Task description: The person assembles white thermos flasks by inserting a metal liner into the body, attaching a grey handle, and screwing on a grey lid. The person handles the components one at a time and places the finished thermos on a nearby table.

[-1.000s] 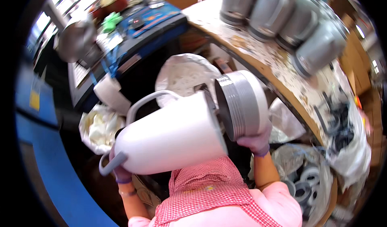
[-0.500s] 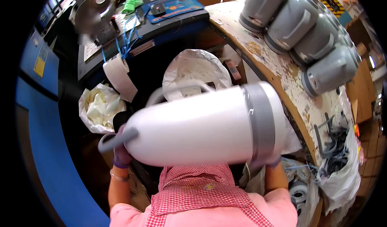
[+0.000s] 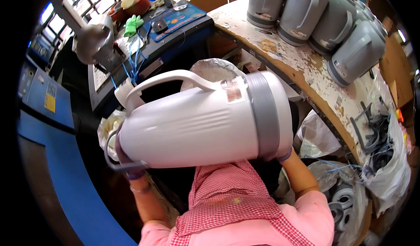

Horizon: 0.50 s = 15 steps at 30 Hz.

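Note:
A white vacuum jug (image 3: pixel 188 132) lies sideways across my front, off any surface. Its grey-banded base is to the right, and its side handle (image 3: pixel 175 76) faces up and away. A loop-shaped grey carrying handle (image 3: pixel 110 153) hangs at its left end. My left hand (image 3: pixel 124 158), in a purple glove, grips that left end beside the loop. At the base end my right hand (image 3: pixel 283 155), gloved too, holds the jug from below. Most of the fingers are hidden behind the jug. A label sits near the grey band.
Several grey jugs (image 3: pixel 302 14) stand on the worn curved bench (image 3: pixel 302 71) at right. Dark handle parts (image 3: pixel 380 136) and a bag of grey rings (image 3: pixel 343 198) lie right. A blue machine (image 3: pixel 61 158) borders the left. Behind the jug is a white lined bin (image 3: pixel 210 69).
The jug has rolled in my hands, so its side handle and label have come up into view. It has also shifted slightly left. My view has turned a little.

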Each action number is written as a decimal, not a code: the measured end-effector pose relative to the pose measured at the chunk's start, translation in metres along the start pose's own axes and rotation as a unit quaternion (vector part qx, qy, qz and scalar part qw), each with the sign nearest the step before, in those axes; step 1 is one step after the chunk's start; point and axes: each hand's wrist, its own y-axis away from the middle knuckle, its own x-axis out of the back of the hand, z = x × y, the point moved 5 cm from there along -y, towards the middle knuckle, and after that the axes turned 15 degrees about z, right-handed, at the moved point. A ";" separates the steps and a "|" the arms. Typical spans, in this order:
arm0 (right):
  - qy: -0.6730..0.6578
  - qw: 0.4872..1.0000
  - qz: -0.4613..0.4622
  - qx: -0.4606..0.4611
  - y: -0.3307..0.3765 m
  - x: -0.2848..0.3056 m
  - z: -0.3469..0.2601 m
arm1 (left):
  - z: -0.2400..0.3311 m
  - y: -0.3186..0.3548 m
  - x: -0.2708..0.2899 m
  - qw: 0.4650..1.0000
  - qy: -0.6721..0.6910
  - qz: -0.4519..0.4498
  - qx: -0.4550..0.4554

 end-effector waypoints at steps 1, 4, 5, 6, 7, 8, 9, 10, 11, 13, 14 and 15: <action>-0.034 0.996 0.037 -0.072 -0.010 -0.006 -0.005 | 0.033 -0.008 -0.015 0.997 0.021 0.066 -0.044; -0.080 0.966 0.030 -0.244 -0.033 -0.035 0.024 | 0.107 -0.021 -0.040 0.925 0.007 0.191 -0.328; -0.028 0.947 -0.145 -0.284 -0.019 -0.050 0.059 | 0.114 -0.019 -0.038 0.906 0.028 0.208 -0.367; -0.027 0.899 -0.388 -0.204 -0.013 -0.074 0.066 | 0.112 -0.014 -0.027 0.903 0.057 0.200 -0.376; -0.030 0.789 -0.470 -0.395 0.002 -0.075 0.068 | 0.104 -0.009 -0.022 0.901 0.089 0.192 -0.379; 0.067 0.765 -0.541 -0.343 0.007 -0.078 0.060 | 0.096 -0.005 -0.020 0.904 0.113 0.169 -0.377; 0.157 0.726 -0.615 -0.267 -0.003 -0.082 0.047 | 0.099 -0.003 -0.012 0.910 0.102 0.142 -0.377; 0.095 0.815 -0.504 -0.271 -0.021 -0.080 0.033 | 0.094 -0.002 -0.013 0.914 0.099 0.124 -0.374; 0.031 0.884 -0.382 -0.267 -0.034 -0.075 0.014 | 0.089 0.000 -0.011 0.917 0.095 0.107 -0.371; -0.286 0.886 -0.330 -0.159 -0.055 -0.068 -0.042 | 0.058 0.003 0.003 0.948 0.171 0.075 -0.258; -0.235 0.920 -0.303 -0.079 -0.050 -0.069 -0.068 | 0.030 0.010 0.023 0.957 0.241 0.063 -0.147; -0.169 0.947 -0.272 0.004 -0.043 -0.066 -0.095 | 0.038 -0.005 0.016 0.949 0.301 0.023 -0.091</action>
